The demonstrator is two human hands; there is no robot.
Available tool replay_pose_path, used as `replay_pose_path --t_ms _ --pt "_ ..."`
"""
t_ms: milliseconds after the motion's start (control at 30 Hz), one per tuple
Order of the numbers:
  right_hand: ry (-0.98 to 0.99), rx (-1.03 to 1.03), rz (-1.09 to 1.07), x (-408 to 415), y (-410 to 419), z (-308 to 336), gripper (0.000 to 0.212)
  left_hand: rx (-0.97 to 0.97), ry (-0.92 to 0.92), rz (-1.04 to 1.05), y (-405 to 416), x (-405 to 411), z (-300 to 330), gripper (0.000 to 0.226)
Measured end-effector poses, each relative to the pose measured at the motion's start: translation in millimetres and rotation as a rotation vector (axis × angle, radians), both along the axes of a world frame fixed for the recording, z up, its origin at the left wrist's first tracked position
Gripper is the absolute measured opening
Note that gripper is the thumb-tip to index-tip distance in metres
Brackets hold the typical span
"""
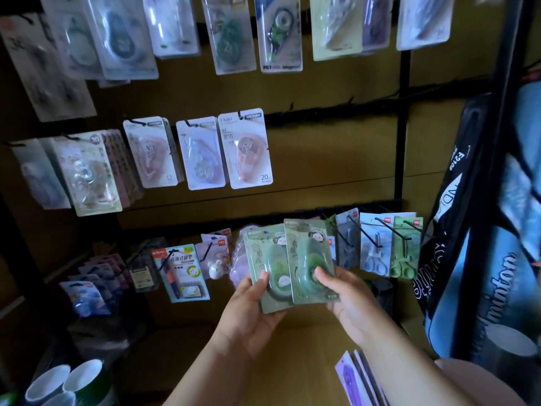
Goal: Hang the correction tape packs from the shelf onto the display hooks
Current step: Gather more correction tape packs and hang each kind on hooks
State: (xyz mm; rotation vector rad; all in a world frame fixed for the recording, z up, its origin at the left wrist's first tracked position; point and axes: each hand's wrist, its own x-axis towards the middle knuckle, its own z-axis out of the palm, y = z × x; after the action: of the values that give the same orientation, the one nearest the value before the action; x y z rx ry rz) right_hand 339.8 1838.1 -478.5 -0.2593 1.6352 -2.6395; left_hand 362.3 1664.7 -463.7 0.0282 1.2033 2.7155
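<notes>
The left hand (248,312) cradles a small fan of green correction tape packs (268,268), thumb pressed on their face. The right hand (348,303), just beside it, pinches the front pack (310,259) at its lower edge. These look light: stiff card with slick plastic blisters. Best held by the card's edges, leaving the top hang-hole clear for the empty hooks (322,112) above both hands.

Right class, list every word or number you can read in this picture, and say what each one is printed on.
"20": pink pack, bottom corner.
"12": pack left of it.
"30": round badge on clear pack.
"PET": green-tape pack, top row.
"minton": blue bag, partly cut off.
Green packs in both hands: print too blurred.
</notes>
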Motion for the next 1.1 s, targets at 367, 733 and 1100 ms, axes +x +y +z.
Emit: replay_pose_path --t_ms 367,733,1100 --pt "0.135 0.113 -0.035 -20.6 3.6 64.9 0.021 0.063 0.074 0.130 7.2 -24.9 54.5 0.027" --pt "0.324 0.205 -0.188 -53.1 8.8 167.6 0.008 0.090 0.118 0.224 4.8 -28.9 94.9 0.032" --pt "0.278 0.230 -0.228 -83.1 -1.6 180.7 0.015 0.103 0.065 0.178 1.4 -23.7 91.0 0.029"
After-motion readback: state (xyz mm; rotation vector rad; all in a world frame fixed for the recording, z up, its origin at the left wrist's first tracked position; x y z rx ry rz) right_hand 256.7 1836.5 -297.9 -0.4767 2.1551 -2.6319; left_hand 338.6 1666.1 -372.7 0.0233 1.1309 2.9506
